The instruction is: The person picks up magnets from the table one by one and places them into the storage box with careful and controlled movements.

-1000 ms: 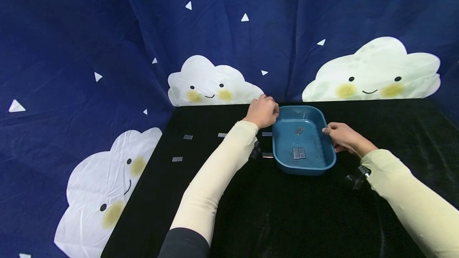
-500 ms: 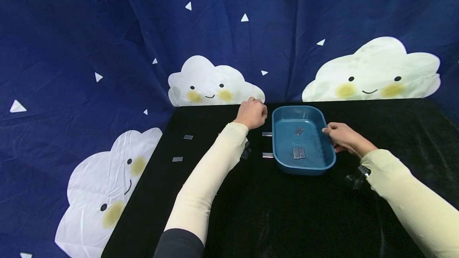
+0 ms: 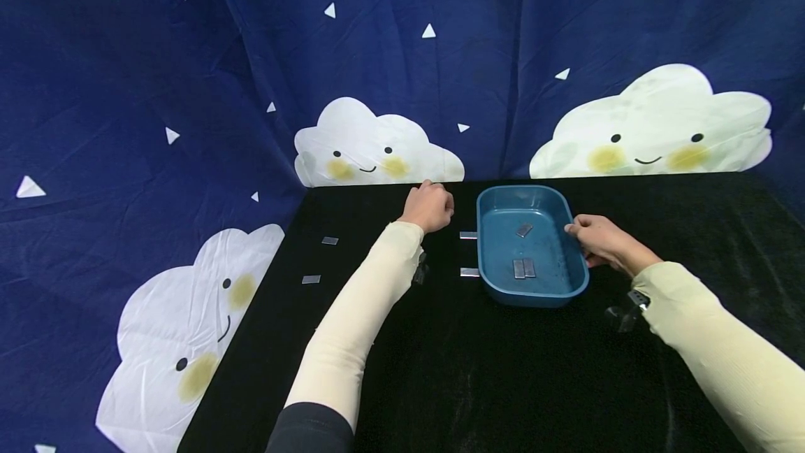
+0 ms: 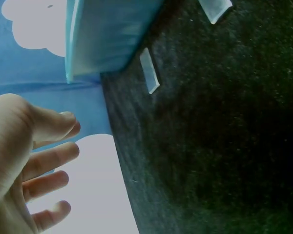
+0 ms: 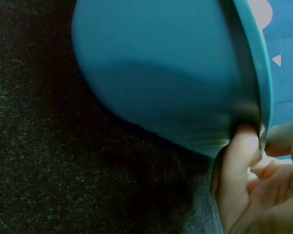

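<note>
Pinching right hand: we hold the blue tub by its rim.
Loose left hand: looks empty.
Tub: between our hands on black cloth; likely light, stiff; rim grips best.

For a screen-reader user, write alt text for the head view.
A person's right grip pinches a blue tub by its rim; three small flat pieces lie inside. The left grip hovers left of the tub. Four similar pieces show on the black table.

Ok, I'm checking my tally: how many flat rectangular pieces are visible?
7: three pieces in the blue bin, two just left of it, two farther left on the black table. The left sleeve may hide others.
</note>
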### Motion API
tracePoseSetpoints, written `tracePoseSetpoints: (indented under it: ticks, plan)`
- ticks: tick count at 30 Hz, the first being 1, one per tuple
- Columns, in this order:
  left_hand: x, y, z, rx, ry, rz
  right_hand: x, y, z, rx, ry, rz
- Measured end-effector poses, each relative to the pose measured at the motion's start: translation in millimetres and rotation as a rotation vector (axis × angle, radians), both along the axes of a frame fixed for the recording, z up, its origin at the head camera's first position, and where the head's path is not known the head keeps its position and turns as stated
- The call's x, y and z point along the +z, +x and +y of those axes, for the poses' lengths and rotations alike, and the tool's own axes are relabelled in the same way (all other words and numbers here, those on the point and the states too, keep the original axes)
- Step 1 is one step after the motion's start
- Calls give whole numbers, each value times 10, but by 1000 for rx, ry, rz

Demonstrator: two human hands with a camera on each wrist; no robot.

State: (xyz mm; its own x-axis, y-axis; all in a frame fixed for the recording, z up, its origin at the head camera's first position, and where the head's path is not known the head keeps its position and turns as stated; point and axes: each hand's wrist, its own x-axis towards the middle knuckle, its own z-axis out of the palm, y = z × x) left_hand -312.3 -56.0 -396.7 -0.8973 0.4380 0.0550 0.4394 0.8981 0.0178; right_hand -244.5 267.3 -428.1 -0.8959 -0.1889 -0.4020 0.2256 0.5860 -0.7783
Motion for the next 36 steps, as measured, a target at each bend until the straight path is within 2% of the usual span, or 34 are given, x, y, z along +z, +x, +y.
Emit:
tracePoseSetpoints:
  ticks: [15,24,32,36]
  plan:
    - [-202,14,10,46,-42,-69,4,21,-18,-14,-7,11]
    - [-253,26,55,29,-24,-80,2,16,-18,-27,7,-1]
    - [-352,28,114,45,-21,-138,17,29,-16,-22,16,5]
    - [-394,25,142,54,-11,-140,27,35,-15,-17,15,8]
